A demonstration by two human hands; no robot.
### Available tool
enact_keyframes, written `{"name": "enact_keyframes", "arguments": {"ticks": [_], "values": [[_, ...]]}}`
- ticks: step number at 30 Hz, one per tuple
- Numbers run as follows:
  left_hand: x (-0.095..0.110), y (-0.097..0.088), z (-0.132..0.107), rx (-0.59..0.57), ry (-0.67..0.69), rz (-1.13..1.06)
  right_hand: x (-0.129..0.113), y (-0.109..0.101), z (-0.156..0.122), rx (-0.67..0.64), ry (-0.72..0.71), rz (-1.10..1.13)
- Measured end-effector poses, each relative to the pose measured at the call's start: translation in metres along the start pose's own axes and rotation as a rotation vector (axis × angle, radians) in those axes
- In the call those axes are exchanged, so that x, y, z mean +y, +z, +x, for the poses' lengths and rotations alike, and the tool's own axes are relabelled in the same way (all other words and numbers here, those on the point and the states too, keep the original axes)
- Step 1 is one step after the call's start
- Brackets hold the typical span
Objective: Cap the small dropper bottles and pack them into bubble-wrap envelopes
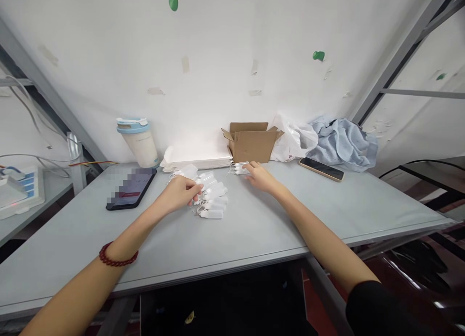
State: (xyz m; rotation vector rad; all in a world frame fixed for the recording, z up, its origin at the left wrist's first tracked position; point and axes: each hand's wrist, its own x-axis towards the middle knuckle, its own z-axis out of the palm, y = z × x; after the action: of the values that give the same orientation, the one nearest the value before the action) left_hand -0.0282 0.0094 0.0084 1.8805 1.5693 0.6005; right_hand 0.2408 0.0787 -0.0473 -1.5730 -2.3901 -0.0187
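A heap of small translucent white bottle-like pieces with thin cords [214, 200] lies on the grey table. My left hand [181, 191] is at the heap's left side, its thumb and fingers pinched together. What sits between those fingertips, if anything, is hidden. Farther right, in front of the cardboard box, my right hand [260, 176] has its bent fingers on the ends of a few more such pieces [240, 168], which lie side by side with their cords pointing left.
An open cardboard box [254, 145] stands against the wall, beside a stack of white sheets [198, 157]. A cup [140, 142] and a phone [132, 188] are on the left. Rightward lie a plastic bag [294, 137], blue cloth [345, 140] and another phone [321, 169].
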Motion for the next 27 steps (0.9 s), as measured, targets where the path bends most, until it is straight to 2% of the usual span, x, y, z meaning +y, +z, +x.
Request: {"name": "enact_keyframes", "arguments": {"ticks": [4,17,20,25,27], "values": [[0.001,0.004,0.0,0.016,0.034,0.009,-0.003,0.004,0.001,-0.008,0.061,-0.053],[-0.001,0.012,0.0,0.029,0.066,-0.013,-0.01,0.007,0.002,0.015,0.042,0.084],[-0.003,0.015,0.001,0.034,0.082,-0.022,-0.016,0.004,0.001,0.076,-0.032,0.144],[-0.005,0.018,0.002,0.056,0.117,-0.073,-0.034,-0.005,-0.004,0.277,-0.246,0.316],[-0.005,0.018,0.001,0.05,0.134,-0.099,-0.04,-0.007,-0.006,0.317,-0.306,0.353]]}}
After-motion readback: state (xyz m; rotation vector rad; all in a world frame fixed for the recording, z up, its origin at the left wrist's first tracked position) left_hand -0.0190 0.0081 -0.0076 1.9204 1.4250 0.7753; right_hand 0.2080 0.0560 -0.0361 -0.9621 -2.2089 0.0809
